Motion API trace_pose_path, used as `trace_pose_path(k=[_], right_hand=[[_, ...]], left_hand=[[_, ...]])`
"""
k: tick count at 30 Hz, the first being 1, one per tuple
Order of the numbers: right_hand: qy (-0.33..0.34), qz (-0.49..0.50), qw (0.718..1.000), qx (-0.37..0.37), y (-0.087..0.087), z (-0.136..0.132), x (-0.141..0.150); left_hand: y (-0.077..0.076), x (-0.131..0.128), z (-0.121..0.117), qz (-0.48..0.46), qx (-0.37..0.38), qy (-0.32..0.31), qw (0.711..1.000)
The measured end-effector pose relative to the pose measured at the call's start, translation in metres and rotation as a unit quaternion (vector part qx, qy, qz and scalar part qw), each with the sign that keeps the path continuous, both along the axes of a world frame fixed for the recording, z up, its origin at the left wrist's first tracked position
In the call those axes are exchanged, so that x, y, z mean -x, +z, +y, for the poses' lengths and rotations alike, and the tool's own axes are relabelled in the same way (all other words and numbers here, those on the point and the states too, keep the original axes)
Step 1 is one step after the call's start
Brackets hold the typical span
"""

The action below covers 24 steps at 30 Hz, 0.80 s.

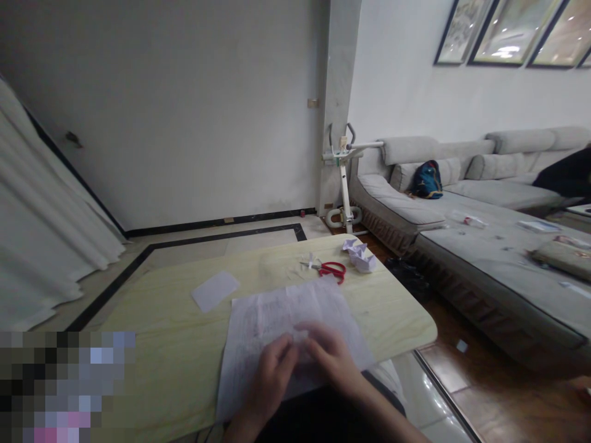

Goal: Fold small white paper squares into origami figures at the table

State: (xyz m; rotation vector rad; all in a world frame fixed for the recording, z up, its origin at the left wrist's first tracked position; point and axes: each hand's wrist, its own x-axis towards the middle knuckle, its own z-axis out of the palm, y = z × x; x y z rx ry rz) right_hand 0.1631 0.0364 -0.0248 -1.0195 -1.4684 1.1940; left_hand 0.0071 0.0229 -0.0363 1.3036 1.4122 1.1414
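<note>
A large creased sheet of paper with faint marks lies on the table near me, its lower edge by my lap. My left hand is over its near part, fingers curled together; whatever they may pinch is hidden. Close to its right, my right hand hovers over or rests on the same sheet, fingers stretched leftward and apart, slightly blurred. Beyond the sheet lie red-handled scissors with small paper scraps about the blades. Folded white paper shapes sit at the far right corner.
The pale wood-patterned table has a rounded right corner. A smaller white paper lies at its left. To the right stand a grey sofa with a blue backpack and a white exercise machine. A black bag is on the floor.
</note>
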Motion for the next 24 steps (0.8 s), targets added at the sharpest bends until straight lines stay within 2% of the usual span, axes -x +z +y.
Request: trace_pose_path(k=[5,13,19,24], right_hand=[[-0.021,0.02,1.0,0.005,-0.0053,0.0044,0.0017],[0.004,0.036,0.999,0.015,-0.0046,0.006,0.0046],[-0.001,0.03,0.999,0.017,-0.0058,0.0054,0.0047],[-0.023,0.049,0.998,0.015,-0.0064,0.0056,0.0039]], left_hand=[[0.0046,-0.0014,-0.005,-0.054,0.032,-0.139,0.988],[0.0086,-0.0025,-0.0071,-0.065,0.058,-0.108,0.99],[0.0017,-0.0023,-0.0054,-0.028,0.057,-0.138,0.988],[0.004,-0.003,-0.0053,-0.01,0.049,-0.103,0.993]])
